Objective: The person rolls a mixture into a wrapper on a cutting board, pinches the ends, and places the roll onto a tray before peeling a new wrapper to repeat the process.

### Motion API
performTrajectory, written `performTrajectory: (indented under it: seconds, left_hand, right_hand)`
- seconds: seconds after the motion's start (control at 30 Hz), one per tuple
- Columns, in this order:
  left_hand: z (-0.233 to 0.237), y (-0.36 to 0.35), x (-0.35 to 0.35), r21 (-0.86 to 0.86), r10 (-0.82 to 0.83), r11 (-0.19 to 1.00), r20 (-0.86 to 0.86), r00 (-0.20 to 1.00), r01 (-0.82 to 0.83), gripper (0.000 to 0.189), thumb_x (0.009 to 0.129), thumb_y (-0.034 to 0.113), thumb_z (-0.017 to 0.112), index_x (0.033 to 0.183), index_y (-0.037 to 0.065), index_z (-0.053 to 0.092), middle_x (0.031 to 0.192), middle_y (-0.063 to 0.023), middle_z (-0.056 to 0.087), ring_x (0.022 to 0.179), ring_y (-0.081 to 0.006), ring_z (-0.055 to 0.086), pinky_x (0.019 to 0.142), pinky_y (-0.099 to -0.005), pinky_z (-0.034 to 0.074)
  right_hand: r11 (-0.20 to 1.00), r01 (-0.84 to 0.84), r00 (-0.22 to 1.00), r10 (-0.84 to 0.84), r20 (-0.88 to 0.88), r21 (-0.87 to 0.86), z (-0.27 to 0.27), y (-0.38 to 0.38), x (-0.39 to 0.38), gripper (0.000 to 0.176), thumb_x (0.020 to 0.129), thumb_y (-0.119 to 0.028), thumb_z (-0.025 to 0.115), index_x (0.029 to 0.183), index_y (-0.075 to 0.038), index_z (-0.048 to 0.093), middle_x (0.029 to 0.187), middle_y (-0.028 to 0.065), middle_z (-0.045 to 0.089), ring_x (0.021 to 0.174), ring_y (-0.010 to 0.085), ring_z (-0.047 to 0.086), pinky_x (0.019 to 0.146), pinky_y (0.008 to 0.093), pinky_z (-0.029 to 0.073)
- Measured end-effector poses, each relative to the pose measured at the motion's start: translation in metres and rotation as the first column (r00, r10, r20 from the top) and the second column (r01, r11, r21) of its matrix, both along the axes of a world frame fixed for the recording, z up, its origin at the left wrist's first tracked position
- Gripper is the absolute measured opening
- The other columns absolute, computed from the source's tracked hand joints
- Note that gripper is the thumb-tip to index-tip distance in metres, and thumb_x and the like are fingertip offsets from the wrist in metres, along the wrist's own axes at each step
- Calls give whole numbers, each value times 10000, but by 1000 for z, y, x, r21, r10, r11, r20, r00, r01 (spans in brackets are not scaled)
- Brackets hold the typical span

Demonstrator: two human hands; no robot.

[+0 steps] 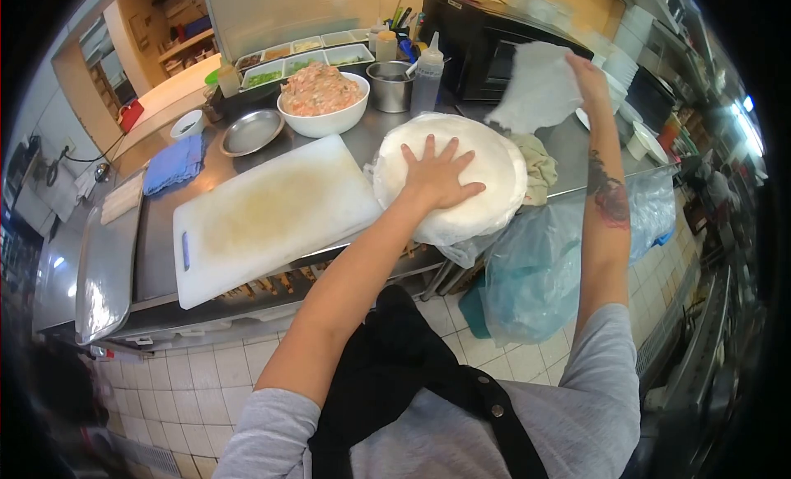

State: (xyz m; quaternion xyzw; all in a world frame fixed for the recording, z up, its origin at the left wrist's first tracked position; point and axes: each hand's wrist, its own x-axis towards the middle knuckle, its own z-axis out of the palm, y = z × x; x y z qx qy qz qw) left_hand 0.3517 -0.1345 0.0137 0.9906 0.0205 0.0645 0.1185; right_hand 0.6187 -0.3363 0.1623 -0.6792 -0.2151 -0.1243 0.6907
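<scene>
My left hand [439, 176] lies flat with fingers spread on top of a stack of round white wrappers [501, 164], which sits on crumpled clear plastic [467, 250] at the counter's front edge. Raised to the right, my right hand [587, 77] pinches the edge of a thin white wrapper sheet [537, 88]. The sheet hangs in the air, its lower edge ragged and slightly blurred. A greenish cloth [535, 168] lies against the stack's right side. To the left is a large white cutting board [276, 219], stained yellowish in the middle.
Behind the board stand a white bowl heaped with pinkish filling [323, 96], a metal plate [252, 133] and a steel pot [389, 88]. A squeeze bottle [427, 79] is beside a black oven [486, 55]. A folded blue cloth [175, 164] lies left; a plastic bag [535, 285] hangs below right.
</scene>
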Motion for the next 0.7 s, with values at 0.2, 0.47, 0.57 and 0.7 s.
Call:
performTrajectory:
  seconds: [0.2,0.47,0.57,0.7]
  left_hand:
    - [-2,-1,-3,-31,1,1000,12,1000,-1,758,853,691,447,1466,249,406,1602,-62,198,1466,-417,83,1066,-755,41]
    - [-16,-31,-67,-539,196,775,700,687,329,134,836,49,625,964,24,655,1059,-149,611,959,-258,605,867,-396,474]
    - [-15,-30,-112,-767,462,584,584,667,266,118,872,60,616,976,4,619,984,-112,622,800,-200,582,737,-302,469]
    - [-20,-8,-157,-919,482,134,387,786,370,305,988,256,513,1177,17,526,1003,-60,593,901,-181,587,811,-314,470]
  right_hand:
    - [985,-57,998,50,-48,-163,62,-50,-14,243,890,-250,670,1015,-42,667,829,17,650,704,142,597,683,304,502]
    - [719,-645,762,634,-136,-258,56,57,-160,182,925,-191,613,1080,-95,622,927,-30,635,824,50,594,703,221,484]
    - [654,-747,643,756,-122,114,53,107,-204,250,978,-133,507,1181,5,552,1117,96,636,1019,172,631,880,311,532]
    - [442,-792,368,896,-249,422,-14,159,-229,251,989,-106,473,1163,63,538,1104,155,637,1019,199,650,876,337,568]
